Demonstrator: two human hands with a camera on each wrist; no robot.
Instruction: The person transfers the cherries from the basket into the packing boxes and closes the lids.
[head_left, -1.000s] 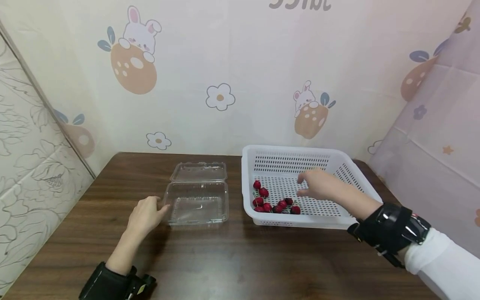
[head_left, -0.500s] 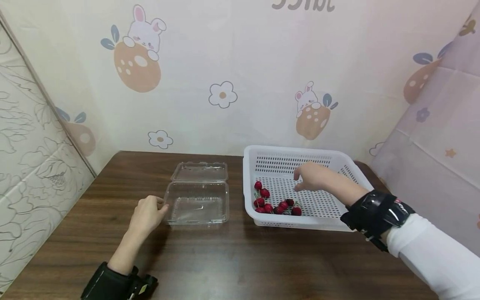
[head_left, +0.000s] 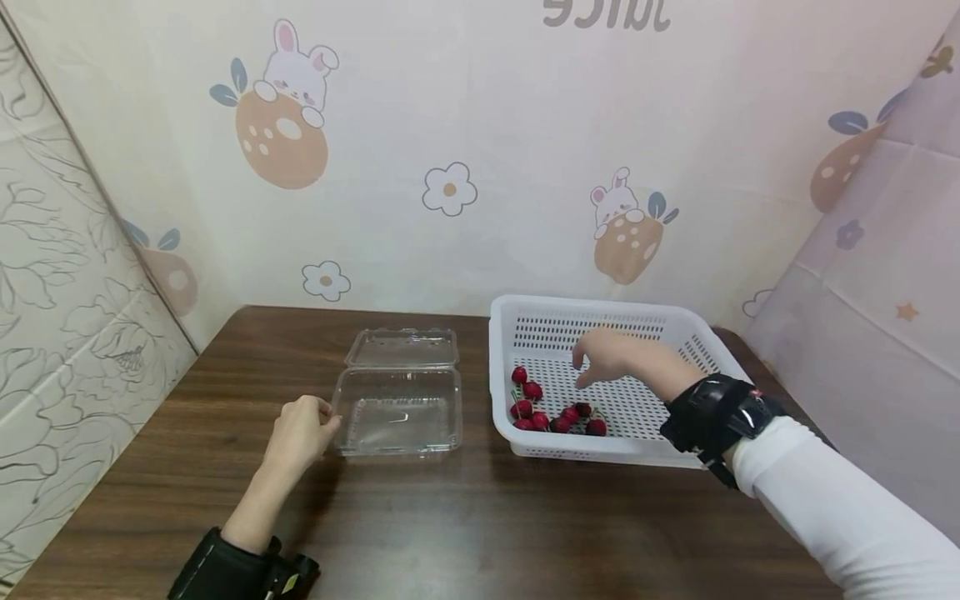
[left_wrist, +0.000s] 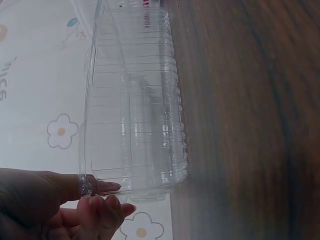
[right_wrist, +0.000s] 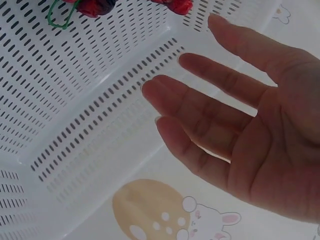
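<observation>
A clear plastic clamshell box (head_left: 399, 442) lies with its lid (head_left: 403, 350) folded back on the table. My left hand (head_left: 298, 435) pinches its left wall; in the left wrist view the thumb (left_wrist: 107, 187) is inside the rim and the curled fingers are outside. To the right stands a white slotted basket (head_left: 600, 310) with several red cherries (head_left: 540, 421) gathered in its near left part. Over the basket floor hovers my right hand (head_left: 609, 357), apart from the cherries. Its fingers are spread and loosely bent, holding nothing, as the right wrist view shows.
The dark wooden table (head_left: 480, 533) extends in front of both containers. Behind it hangs a pale curtain (head_left: 525, 233) with rabbit and flower prints, close to the basket's far side. A patterned panel (head_left: 82, 333) borders the left side.
My right hand has moved left over the basket, nearer the cherries. The left hand keeps its hold on the clamshell box. The head view has shifted slightly.
</observation>
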